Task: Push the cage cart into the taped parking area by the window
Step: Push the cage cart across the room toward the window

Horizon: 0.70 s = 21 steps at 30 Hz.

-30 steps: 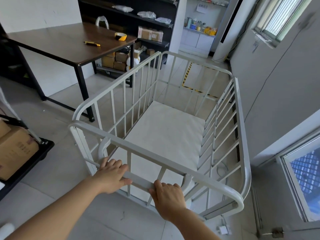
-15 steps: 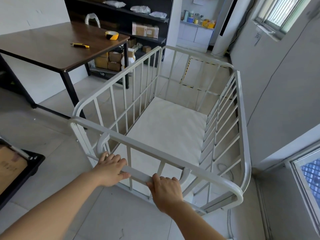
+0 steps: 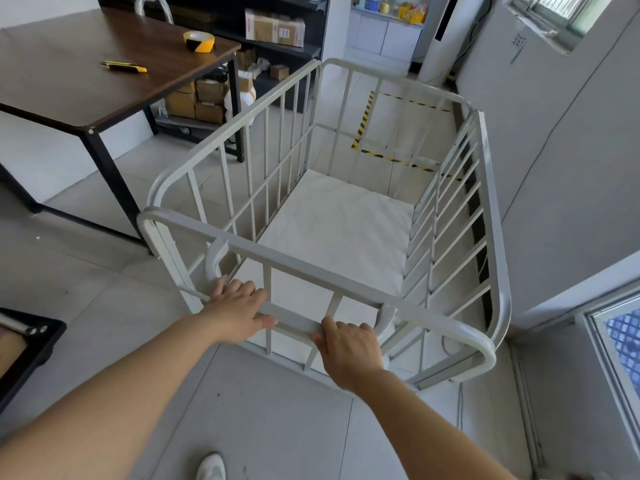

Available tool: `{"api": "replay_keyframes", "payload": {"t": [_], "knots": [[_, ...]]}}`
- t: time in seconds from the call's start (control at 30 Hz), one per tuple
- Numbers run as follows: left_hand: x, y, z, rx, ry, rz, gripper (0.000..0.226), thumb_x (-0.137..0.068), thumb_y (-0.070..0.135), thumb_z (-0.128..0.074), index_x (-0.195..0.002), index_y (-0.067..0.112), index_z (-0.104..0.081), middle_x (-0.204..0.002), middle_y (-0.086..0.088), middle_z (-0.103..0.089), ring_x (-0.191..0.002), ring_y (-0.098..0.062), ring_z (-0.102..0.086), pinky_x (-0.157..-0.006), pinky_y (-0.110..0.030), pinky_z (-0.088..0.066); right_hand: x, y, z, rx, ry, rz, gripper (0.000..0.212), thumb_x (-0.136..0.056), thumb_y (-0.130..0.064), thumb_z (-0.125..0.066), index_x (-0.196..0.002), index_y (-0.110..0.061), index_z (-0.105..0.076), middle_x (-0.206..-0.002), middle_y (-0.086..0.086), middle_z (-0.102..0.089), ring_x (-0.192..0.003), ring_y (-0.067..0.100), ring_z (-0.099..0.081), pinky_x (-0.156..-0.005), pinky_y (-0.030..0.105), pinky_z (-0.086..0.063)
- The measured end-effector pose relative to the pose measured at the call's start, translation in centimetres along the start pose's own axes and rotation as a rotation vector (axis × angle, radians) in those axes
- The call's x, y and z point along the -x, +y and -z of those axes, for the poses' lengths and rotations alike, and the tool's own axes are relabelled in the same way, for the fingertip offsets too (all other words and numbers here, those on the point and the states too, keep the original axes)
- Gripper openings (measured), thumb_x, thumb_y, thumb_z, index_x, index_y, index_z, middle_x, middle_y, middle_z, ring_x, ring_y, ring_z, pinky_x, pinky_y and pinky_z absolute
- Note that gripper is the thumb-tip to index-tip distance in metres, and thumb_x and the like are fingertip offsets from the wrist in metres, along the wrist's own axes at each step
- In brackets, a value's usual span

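Observation:
The white metal cage cart [image 3: 498, 237] fills the middle of the view, empty, with a pale flat floor inside. My left hand [image 3: 239, 311] and my right hand [image 3: 349, 348] both grip its low push handle at the near end. Beyond the cart's far end, yellow-and-black tape [image 3: 363, 123] marks a rectangle on the floor along the right wall, below a high window [image 3: 568, 12]. The cart's far rail overlaps the near tape line in the view.
A dark wooden table [image 3: 86, 84] with a tape roll [image 3: 199, 40] and a utility knife [image 3: 124, 66] stands left of the cart. Shelves with cardboard boxes [image 3: 207, 98] lie behind it. The white wall [image 3: 571, 168] runs close along the cart's right side. A black trolley [image 3: 31, 344] sits at the left edge.
The cart has rolled forward toward the taped rectangle with both hands on the handle. The table now sits closer on the left, and the black trolley has slipped further back.

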<state>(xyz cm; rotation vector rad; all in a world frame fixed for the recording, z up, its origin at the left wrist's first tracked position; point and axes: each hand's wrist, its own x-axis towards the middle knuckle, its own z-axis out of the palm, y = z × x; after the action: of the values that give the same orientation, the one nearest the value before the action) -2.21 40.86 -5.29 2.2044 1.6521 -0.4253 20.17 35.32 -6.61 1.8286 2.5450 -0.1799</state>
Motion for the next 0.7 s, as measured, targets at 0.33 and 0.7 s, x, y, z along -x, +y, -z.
{"api": "replay_keyframes", "payload": {"t": [0.33, 0.7], "knots": [[-8.2, -2.4, 4.2, -0.034, -0.009, -0.047, 0.057, -0.095, 0.062, -0.022, -0.135, 0.024, -0.036, -0.132, -0.004, -0.04, -0.131, -0.027, -0.029, -0.116, -0.048, -0.003, -8.2, 1.9, 1.1, 0.039, -0.039, -0.122, 0.042, -0.1, -0.046, -0.016, -0.1, -0.018, -0.047, -0.09, 0.004, -0.063, -0.082, 0.029, -0.057, -0.075, 0.039, -0.031], [-16.6, -4.8, 8.8, -0.024, -0.005, -0.099, 0.056, -0.095, 0.06, -0.024, -0.13, 0.019, -0.04, -0.133, -0.01, -0.041, -0.133, -0.032, -0.027, -0.116, -0.052, -0.003, -17.1, 4.5, 2.3, 0.026, -0.087, -0.209, 0.043, -0.1, -0.048, -0.017, -0.101, -0.018, -0.048, -0.09, 0.002, -0.062, -0.084, 0.026, -0.055, -0.079, 0.037, -0.032]]}}
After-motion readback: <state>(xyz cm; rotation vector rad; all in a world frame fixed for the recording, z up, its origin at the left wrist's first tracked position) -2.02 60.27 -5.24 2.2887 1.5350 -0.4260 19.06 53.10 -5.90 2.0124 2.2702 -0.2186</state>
